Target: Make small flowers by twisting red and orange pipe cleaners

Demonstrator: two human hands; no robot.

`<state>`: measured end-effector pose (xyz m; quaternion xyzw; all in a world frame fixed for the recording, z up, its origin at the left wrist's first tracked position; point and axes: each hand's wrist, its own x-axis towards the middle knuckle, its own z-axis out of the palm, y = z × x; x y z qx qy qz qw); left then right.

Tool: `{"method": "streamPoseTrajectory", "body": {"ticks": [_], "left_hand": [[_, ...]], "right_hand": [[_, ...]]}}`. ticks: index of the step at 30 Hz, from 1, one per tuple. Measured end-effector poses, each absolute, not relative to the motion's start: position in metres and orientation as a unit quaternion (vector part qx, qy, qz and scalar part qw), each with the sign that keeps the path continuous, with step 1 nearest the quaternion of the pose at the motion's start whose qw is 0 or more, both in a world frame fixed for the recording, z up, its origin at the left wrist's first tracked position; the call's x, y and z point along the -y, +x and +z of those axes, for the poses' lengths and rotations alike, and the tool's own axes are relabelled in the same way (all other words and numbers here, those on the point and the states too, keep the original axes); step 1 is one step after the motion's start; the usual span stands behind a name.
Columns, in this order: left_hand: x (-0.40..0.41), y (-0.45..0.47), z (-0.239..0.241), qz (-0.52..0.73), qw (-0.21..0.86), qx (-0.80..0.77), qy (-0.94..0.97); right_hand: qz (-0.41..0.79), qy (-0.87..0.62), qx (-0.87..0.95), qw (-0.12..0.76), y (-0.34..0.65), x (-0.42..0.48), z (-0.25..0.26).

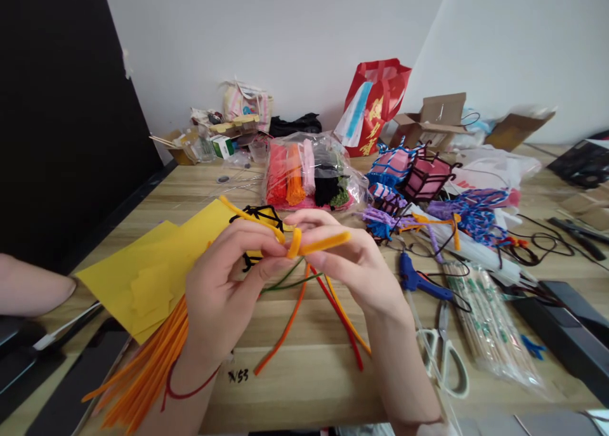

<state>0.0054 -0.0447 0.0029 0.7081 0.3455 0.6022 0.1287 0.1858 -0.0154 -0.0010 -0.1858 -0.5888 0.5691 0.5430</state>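
Observation:
A yellow-orange pipe cleaner [328,242] is held up over the table between both hands, with a loop bent in its middle. My left hand [233,258] pinches it just left of the loop, thumb against fingers. On the other side my right hand [352,258] grips it between thumb and fingers, and its free end points right. Below the hands lie an orange pipe cleaner [285,331], a red pipe cleaner [345,328] and green ones [285,276]. Behind the fingers sits a black and yellow frame [259,217], partly hidden. A bundle of orange pipe cleaners [147,360] lies by my left wrist.
Yellow sheets [185,239] lie at left, near another person's arm [33,287]. At right are a blue glue gun [421,277], scissors [442,353] and bagged wooden sticks [495,328]. Farther back stand a bag of pipe cleaners [309,169] and a red bag [375,106].

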Motion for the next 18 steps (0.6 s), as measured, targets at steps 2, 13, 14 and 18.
{"method": "streamPoseTrajectory", "body": {"ticks": [2,13,14,18], "left_hand": [[0.044,0.005,0.002,0.6,0.13,-0.347,0.709],[0.044,-0.001,0.002,0.554,0.032,-0.321,0.768],[0.044,0.0,0.002,0.555,0.035,-0.319,0.768],[0.047,0.002,0.001,0.565,-0.008,-0.31,0.765]], "right_hand": [[0.524,-0.204,0.603,0.566,0.185,0.017,0.0],[0.639,-0.252,0.491,0.536,0.174,0.016,0.003],[0.657,-0.252,0.476,0.526,0.174,0.016,0.003],[0.706,-0.237,0.439,0.502,0.174,0.014,0.001]]}}
